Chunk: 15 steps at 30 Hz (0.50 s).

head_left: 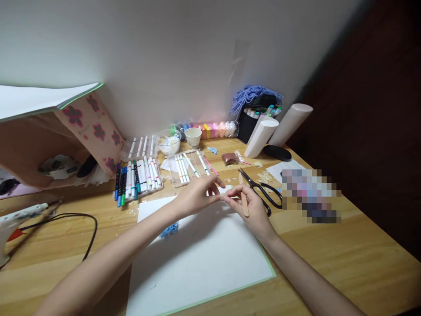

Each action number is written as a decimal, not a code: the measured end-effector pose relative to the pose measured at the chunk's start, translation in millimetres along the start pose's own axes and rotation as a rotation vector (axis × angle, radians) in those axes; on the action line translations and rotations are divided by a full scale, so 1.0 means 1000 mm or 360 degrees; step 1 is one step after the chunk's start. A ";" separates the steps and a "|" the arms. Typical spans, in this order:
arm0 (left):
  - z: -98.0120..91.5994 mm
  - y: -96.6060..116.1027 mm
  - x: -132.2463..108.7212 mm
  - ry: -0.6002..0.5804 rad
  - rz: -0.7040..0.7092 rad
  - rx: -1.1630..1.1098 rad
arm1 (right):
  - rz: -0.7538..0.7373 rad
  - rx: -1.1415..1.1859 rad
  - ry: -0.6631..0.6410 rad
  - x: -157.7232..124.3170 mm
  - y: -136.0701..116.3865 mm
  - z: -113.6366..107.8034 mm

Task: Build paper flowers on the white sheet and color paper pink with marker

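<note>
My left hand and my right hand meet over the far edge of a white sheet on the wooden desk. The fingertips of both hands pinch together on something tiny that I cannot make out. A flat wooden stick lies across my right palm, held under the fingers. A small blue crumbly bit lies on the sheet under my left forearm.
Black scissors lie just right of my hands. Several markers lie in trays behind the sheet, with a paper cup, a bowl and coloured clay packs. A glue gun with its cable lies at left.
</note>
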State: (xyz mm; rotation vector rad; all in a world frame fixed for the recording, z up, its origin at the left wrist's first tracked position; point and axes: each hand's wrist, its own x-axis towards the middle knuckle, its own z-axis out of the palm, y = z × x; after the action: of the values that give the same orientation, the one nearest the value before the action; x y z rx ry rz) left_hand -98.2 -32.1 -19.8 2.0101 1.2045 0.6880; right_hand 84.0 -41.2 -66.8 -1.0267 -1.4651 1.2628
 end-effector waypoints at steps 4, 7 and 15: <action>-0.008 0.004 -0.017 -0.0070 -0.0076 0.0126 | 0.0043 -0.0010 -0.0124 -0.001 -0.001 0.011; -0.013 0.005 -0.030 -0.0046 -0.0120 0.0112 | 0.0019 -0.0079 -0.0176 -0.002 -0.004 0.021; -0.014 -0.018 -0.067 0.0221 -0.0282 -0.0190 | -0.0041 -0.0028 -0.0190 -0.008 -0.004 0.051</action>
State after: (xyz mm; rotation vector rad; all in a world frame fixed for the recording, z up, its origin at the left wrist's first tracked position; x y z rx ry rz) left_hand -146.9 -82.8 -30.7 1.7572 1.3702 0.8009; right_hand 35.9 -60.8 -66.9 -0.9545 -1.5776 1.3138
